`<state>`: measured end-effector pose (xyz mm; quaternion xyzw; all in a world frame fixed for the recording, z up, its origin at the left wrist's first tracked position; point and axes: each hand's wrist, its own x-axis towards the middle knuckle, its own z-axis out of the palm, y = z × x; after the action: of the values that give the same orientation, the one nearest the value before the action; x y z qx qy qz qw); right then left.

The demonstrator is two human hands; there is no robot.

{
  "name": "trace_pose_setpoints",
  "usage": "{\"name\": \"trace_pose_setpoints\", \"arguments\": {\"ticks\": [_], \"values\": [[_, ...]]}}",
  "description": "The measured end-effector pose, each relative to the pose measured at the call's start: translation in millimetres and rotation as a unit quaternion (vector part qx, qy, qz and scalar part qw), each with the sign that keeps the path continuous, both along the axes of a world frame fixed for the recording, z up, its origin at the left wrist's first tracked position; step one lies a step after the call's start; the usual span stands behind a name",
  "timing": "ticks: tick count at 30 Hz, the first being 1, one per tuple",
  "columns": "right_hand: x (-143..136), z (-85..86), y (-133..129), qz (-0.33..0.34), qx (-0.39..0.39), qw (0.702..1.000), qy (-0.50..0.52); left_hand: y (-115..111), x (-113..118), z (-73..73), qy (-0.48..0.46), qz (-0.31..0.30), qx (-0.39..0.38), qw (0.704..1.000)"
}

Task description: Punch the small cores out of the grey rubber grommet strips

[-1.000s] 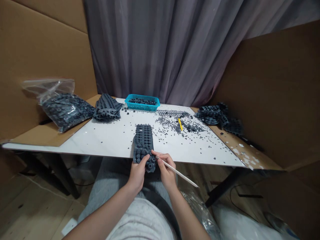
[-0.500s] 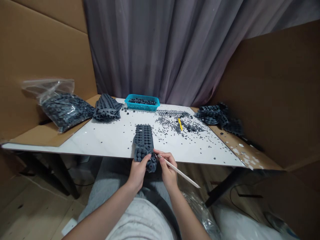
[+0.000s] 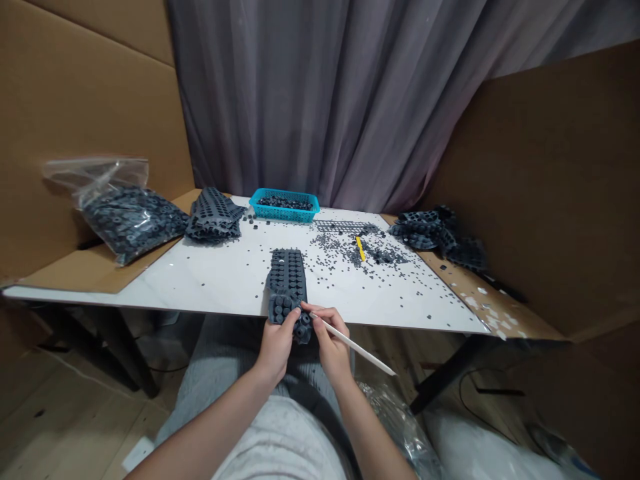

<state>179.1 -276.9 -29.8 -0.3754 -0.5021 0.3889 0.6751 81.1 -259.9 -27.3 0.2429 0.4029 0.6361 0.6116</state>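
Note:
A dark grey moulded rubber sheet (image 3: 287, 270) with rows of round knobs lies partly on the table, its near end hanging past the front edge. My left hand (image 3: 275, 340) grips that near end from the left, thumb on top. In my right hand (image 3: 333, 340) is a thin white stick-like tool (image 3: 357, 348), pinched between thumb and fingers and slanting down to the right. The tool's tip end is at the sheet's right side, close to my left thumb; my fingers hide the tip itself.
A blue basket (image 3: 285, 213) of small dark parts stands at the back. Small dark bits surround a yellow tool (image 3: 361, 249). Stacked rubber sheets (image 3: 214, 217) and a clear bag (image 3: 133, 220) of parts sit left; more sheets (image 3: 435, 237) lie right. Cardboard walls (image 3: 545, 187) flank the table.
My right hand and the white tool have shifted slightly left, closer to my left thumb. My left hand keeps its hold on the sheet, nearly unmoved.

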Motion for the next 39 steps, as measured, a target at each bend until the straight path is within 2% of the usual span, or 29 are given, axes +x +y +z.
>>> {"name": "trace_pose_setpoints", "arguments": {"ticks": [15,29,32,39], "values": [[-2.2,-4.3,1.6,-0.027,0.038,0.999,-0.023,0.8,0.9,-1.0,0.011,0.014,0.010,1.000],[-0.5,-7.8,1.1,-0.049,0.055,0.994,-0.085,0.3,0.9,-0.6,0.003,0.015,-0.002,1.000],[-1.0,-6.3,1.1,-0.051,0.045,0.996,-0.066,0.4,0.7,-1.7,0.000,0.015,-0.004,1.000],[1.0,-2.7,1.0,-0.008,0.001,1.000,-0.004,0.1,1.1,-4.0,-0.003,0.013,-0.010,1.000]]}}
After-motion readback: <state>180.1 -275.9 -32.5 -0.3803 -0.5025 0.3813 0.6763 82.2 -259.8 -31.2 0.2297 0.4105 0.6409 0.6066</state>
